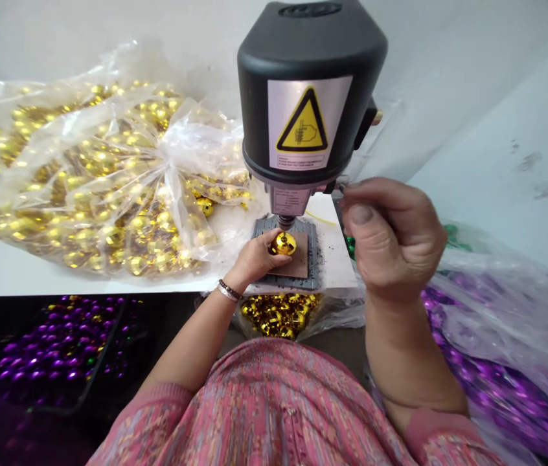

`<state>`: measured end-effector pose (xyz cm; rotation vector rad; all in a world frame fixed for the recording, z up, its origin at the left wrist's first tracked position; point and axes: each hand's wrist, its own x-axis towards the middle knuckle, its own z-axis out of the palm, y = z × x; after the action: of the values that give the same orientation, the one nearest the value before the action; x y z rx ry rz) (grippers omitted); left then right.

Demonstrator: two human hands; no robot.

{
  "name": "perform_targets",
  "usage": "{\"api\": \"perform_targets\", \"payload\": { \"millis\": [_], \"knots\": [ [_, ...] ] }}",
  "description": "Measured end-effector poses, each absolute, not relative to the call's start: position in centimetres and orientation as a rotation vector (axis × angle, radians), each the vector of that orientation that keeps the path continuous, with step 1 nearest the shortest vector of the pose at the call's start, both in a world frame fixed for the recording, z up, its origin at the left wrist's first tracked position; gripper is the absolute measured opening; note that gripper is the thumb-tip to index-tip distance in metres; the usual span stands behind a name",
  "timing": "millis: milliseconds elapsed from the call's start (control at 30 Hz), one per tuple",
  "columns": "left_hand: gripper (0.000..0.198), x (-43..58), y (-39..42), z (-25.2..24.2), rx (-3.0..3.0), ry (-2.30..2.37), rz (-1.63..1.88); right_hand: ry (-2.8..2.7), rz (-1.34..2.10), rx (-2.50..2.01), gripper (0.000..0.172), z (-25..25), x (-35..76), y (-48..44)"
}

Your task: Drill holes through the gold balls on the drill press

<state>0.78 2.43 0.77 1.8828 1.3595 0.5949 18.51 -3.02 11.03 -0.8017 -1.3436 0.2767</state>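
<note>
A black drill press (313, 71) with a yellow warning sign stands in front of me, its chuck (285, 222) pointing down. Under the chuck sits a shiny gold faceted ball (284, 244), with the drill tip at or just above its top. My left hand (257, 257) is closed around the ball's left side, thumb and fingers holding it on a brown board (300, 262) over the grey base plate (313, 275). To the right of the machine head, my right hand (393, 233) is closed, its fingertips on the drill press lever (341, 186), which is mostly hidden.
Clear plastic bags of gold balls (94, 188) fill the left of the white table (21, 275). Below its front edge hangs an open bag of gold balls (278, 317). Purple balls lie in a dark container (55, 349) at lower left and in plastic bags (507, 382) at right. Dark shavings surround the base.
</note>
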Motion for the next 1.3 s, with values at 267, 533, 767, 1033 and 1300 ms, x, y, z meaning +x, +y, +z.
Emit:
{"api": "perform_targets", "payload": {
  "millis": [267,533,767,1033,1300],
  "knots": [
    [0.061,0.8,2.1,1.5,1.87,1.374,0.579,-1.308,0.166,-0.791,0.019,9.0,18.5,-2.9],
    [0.059,0.7,2.0,1.2,1.872,1.375,0.584,-1.332,0.15,-0.566,0.031,7.7,18.3,-2.2],
    [0.062,0.6,2.1,1.0,1.891,1.354,0.575,-1.294,0.13,-0.485,0.025,7.3,18.0,-1.4],
    [0.061,0.7,2.1,1.1,1.891,1.353,0.57,-1.286,0.086,-0.472,0.014,6.3,17.9,-1.2],
    [0.072,0.5,2.0,0.8,1.823,1.31,0.596,-1.126,0.109,-0.55,0.015,12.2,16.6,-0.8]
  ]
}}
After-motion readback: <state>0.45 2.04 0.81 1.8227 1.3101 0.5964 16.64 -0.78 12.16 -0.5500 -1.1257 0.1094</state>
